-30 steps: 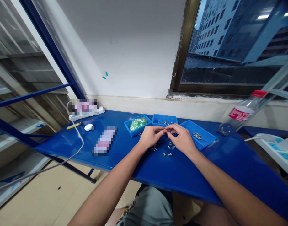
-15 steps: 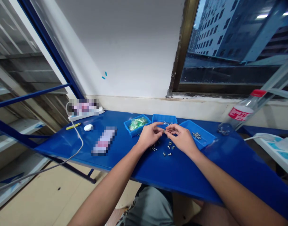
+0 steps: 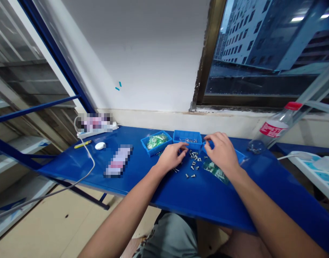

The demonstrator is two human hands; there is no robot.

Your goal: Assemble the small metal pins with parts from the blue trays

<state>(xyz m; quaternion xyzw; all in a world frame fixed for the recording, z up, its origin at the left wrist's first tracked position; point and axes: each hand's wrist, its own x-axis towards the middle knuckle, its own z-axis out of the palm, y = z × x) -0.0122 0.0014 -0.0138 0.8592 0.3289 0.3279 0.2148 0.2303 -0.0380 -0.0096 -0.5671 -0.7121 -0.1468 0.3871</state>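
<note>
My left hand (image 3: 171, 156) is low over the table beside a loose pile of screws (image 3: 194, 156), its thumb and forefinger apart with nothing visible between them. My right hand (image 3: 223, 152) hovers over the right blue tray (image 3: 240, 156) and hides most of it. Its thumb and forefinger are pinched; a small dark thing shows at the tips, too small to name. Longer thin fasteners (image 3: 176, 170) lie partly under my left hand. A clear bag with green print (image 3: 214, 171) lies below my right hand. The middle blue tray (image 3: 195, 145) holds several thin metal pieces.
The left blue tray (image 3: 149, 152) holds green-printed plastic bags. Farther left on the table (image 3: 137, 175) are a blurred phone-shaped thing (image 3: 118, 161), a white mouse-like object (image 3: 100, 146), a yellow cutter (image 3: 83, 144) and a cable (image 3: 93, 157). A bottle (image 3: 273, 129) stands at right.
My hands have parted from fingertips close together. My right hand has moved right, over the right tray, uncovering more of the screw pile. My left hand has barely moved; its fingers have spread.
</note>
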